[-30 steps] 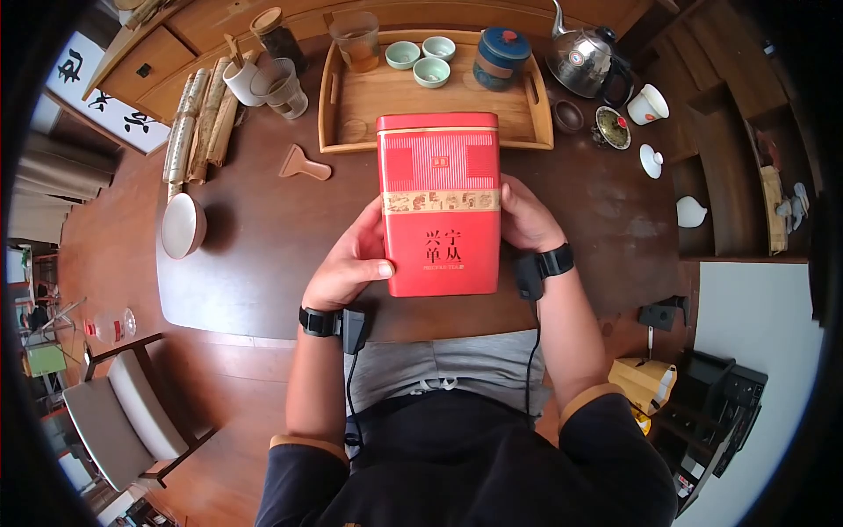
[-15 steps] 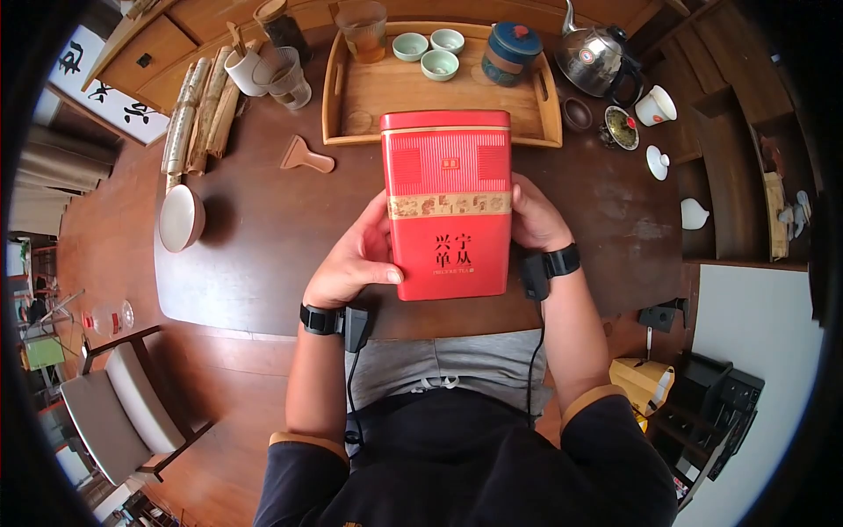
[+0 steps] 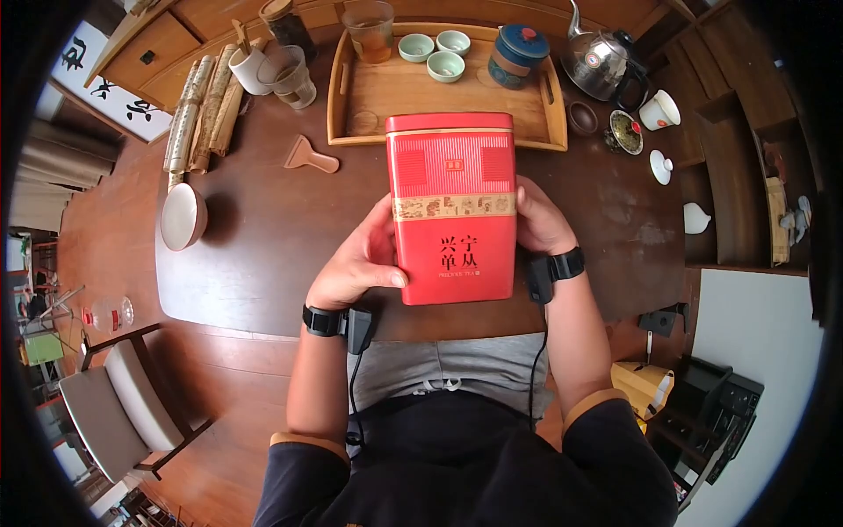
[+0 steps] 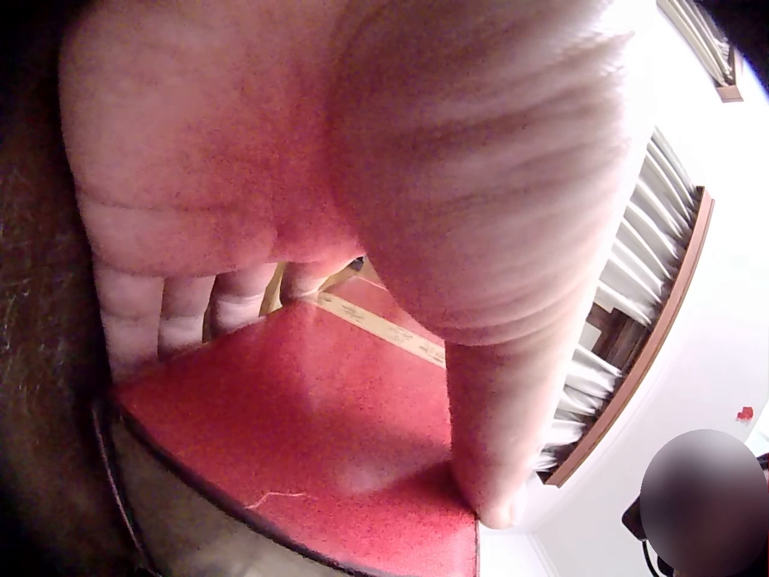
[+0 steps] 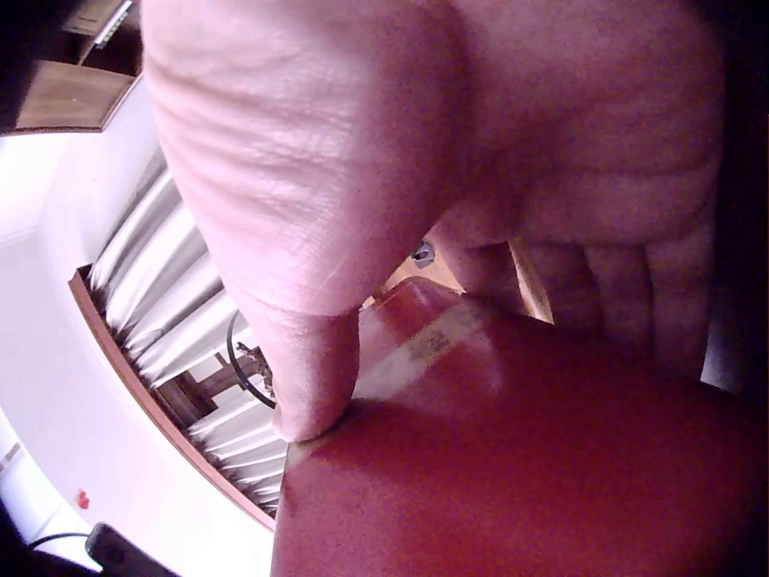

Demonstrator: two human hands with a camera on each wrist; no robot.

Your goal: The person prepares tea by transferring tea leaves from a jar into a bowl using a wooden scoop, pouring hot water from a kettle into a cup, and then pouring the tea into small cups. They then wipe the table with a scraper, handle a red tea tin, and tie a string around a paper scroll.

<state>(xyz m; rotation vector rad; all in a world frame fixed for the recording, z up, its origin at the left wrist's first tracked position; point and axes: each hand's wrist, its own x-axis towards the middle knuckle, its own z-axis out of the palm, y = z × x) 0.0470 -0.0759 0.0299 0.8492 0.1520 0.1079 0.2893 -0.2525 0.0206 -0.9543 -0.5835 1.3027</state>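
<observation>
A tall red tea tin (image 3: 453, 176) with a gold picture band and dark lettering is held up over the front of the table, its printed face toward the head camera. My left hand (image 3: 357, 259) grips its left side, the thumb laid on the front edge and the other fingers round behind. On the opposite side my right hand (image 3: 543, 220) holds the tin. In the right wrist view its thumb presses the tin's edge near the gold band. The left wrist view shows the red side wall (image 4: 325, 421) between thumb and fingers. The lid is on.
Behind the tin lies a wooden tray (image 3: 373, 123) with pale green cups (image 3: 446, 67) and a blue jar (image 3: 518, 57). A steel kettle (image 3: 601, 66) and a lidless white cup (image 3: 660, 111) stand right. Leftward are a bowl (image 3: 183, 217), a brown scraper-shaped piece (image 3: 309, 155) and bamboo scrolls (image 3: 200, 114).
Both hands and the tin have shifted slightly right and a little down in the head view. The tin appears slightly larger. Both hands keep their hold.
</observation>
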